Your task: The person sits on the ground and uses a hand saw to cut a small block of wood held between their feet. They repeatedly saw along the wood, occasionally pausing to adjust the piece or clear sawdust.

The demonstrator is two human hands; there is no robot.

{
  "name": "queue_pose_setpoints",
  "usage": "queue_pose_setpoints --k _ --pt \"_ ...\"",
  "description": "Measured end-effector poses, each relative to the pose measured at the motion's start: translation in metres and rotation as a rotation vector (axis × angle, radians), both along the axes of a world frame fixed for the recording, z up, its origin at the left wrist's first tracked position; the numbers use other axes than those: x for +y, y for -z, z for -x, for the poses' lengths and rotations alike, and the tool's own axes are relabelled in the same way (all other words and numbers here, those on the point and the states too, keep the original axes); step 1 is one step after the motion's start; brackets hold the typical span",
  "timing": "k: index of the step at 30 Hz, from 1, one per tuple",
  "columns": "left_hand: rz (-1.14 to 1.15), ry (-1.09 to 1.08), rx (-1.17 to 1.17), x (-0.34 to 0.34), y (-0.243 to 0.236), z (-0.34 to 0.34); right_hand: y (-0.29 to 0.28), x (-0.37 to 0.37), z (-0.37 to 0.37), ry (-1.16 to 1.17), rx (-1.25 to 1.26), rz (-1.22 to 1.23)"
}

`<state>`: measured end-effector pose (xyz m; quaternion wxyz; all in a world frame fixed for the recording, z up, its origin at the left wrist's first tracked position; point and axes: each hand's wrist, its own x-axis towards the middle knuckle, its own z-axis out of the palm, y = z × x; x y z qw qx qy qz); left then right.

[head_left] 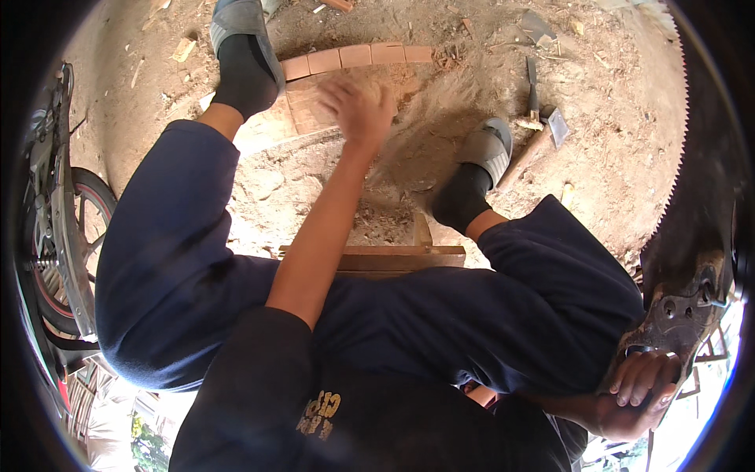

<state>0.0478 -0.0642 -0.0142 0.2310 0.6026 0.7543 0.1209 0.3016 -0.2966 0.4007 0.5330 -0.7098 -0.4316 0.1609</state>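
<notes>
Head view: holding the left hand (362, 114) over a flat wooden panel (271, 126) at the upper center of the frame, without revealing whether touching it. Spreading its fingers loosely, blurring at the tips and hiding part of the panel. Showing a row of reddish-brown blocks (355, 57) just beyond. Gripping a handsaw (698, 204) by its handle with the right hand (641, 393) at the lower right, curling the fingers around the grip and partly covering it; losing the blade's far end in the dark right rim. Cutting off the left shoe (238, 22) at the top edge. Hiding most of a wooden plank (405, 258) behind dark trousers (165, 252) at center.
</notes>
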Motion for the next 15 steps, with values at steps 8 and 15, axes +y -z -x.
queue_pose_setpoints --k 8,15 --pt "0.319 0.581 -0.527 -0.013 -0.028 -0.026 0.004 0.005 -0.006 -0.157 0.264 -0.032" --pt "-0.282 0.108 0.106 -0.003 0.005 -0.011 0.002 0.007 0.004 -0.07 0.192 -0.049"
